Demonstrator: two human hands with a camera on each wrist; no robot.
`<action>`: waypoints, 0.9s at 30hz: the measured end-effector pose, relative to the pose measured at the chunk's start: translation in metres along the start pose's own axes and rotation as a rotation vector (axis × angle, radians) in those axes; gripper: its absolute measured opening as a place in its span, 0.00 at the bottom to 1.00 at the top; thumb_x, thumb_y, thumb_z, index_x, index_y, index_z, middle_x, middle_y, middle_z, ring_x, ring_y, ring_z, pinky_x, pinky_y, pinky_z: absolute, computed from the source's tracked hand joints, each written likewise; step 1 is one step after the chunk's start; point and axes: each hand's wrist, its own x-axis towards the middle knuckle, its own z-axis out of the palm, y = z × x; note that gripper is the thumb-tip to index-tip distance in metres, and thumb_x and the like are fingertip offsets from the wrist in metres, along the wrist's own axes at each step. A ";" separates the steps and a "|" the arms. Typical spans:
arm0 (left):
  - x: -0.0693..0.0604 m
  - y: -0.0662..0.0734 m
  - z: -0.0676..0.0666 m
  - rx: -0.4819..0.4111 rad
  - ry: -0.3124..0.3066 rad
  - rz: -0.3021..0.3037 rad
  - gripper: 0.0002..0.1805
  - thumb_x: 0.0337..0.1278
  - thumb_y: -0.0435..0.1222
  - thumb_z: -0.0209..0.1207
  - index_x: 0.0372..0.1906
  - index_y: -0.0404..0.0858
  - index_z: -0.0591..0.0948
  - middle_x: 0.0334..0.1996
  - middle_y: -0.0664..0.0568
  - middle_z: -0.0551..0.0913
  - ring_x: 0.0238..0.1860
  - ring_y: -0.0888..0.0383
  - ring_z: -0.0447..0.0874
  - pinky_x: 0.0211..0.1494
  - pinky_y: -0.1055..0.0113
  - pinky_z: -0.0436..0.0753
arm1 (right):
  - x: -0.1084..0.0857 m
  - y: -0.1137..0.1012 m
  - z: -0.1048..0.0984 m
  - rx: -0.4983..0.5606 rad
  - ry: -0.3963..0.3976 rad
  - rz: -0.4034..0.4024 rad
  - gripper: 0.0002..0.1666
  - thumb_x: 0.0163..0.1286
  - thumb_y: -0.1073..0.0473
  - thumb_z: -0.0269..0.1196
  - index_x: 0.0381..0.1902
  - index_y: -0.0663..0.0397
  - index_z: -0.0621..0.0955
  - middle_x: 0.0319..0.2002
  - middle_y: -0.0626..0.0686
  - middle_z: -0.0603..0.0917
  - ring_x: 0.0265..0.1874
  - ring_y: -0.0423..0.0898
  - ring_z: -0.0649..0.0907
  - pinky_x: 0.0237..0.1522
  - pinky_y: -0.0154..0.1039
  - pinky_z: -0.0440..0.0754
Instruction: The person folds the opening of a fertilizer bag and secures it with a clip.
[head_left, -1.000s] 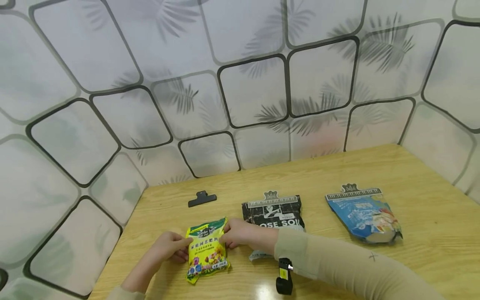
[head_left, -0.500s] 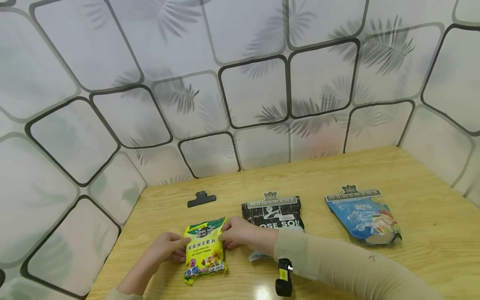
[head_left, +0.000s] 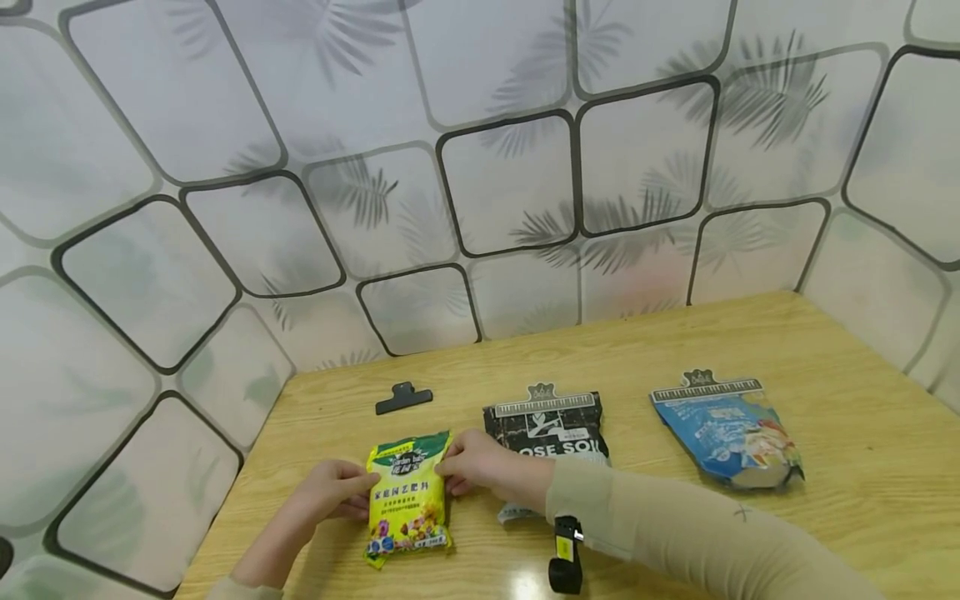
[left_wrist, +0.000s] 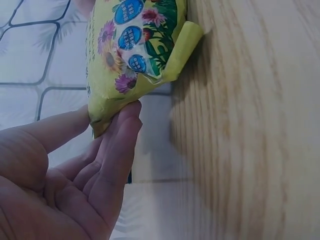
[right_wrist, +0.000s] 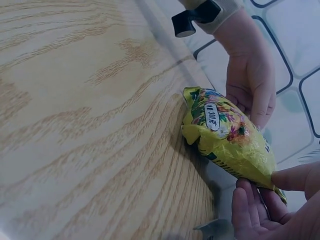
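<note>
A yellow and green bag of garden fertilizer [head_left: 408,500], printed with flowers, is held between both hands at the table's front left. My left hand [head_left: 333,490] pinches its left edge, thumb on the front and fingers behind. Opposite it, my right hand [head_left: 476,462] grips the right edge near the top. In the left wrist view the left fingers [left_wrist: 120,135] show beneath the bag's edge. The right wrist view has the right thumb [right_wrist: 292,177] on the bag [right_wrist: 227,132], its bottom end close to the wood. A black clip [head_left: 403,398] lies behind the bag.
Right of the hands lies a black soil bag [head_left: 555,425] with a clip along its top, partly hidden by the right arm. Farther right is a blue bag [head_left: 727,433], likewise clipped. A patterned wall covering [head_left: 517,183] rises behind the wooden table [head_left: 840,375].
The fertilizer bag has shifted slightly left and turned a little more upright, both hands moving with it. The clip and the other bags stay where they were.
</note>
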 end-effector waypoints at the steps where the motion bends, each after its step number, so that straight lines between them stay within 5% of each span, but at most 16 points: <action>1: 0.000 0.001 0.000 -0.002 0.005 0.002 0.17 0.76 0.36 0.62 0.48 0.21 0.86 0.30 0.51 0.91 0.28 0.62 0.89 0.37 0.66 0.93 | -0.001 -0.001 0.000 0.005 0.000 0.002 0.05 0.73 0.69 0.67 0.36 0.66 0.81 0.33 0.59 0.87 0.27 0.45 0.85 0.37 0.39 0.93; 27: 0.004 0.012 -0.008 0.031 0.053 0.040 0.14 0.73 0.34 0.65 0.45 0.23 0.86 0.33 0.49 0.92 0.31 0.59 0.92 0.41 0.60 0.95 | 0.005 -0.013 -0.014 -0.015 -0.009 0.004 0.04 0.69 0.70 0.70 0.35 0.67 0.85 0.34 0.56 0.87 0.28 0.43 0.85 0.39 0.38 0.94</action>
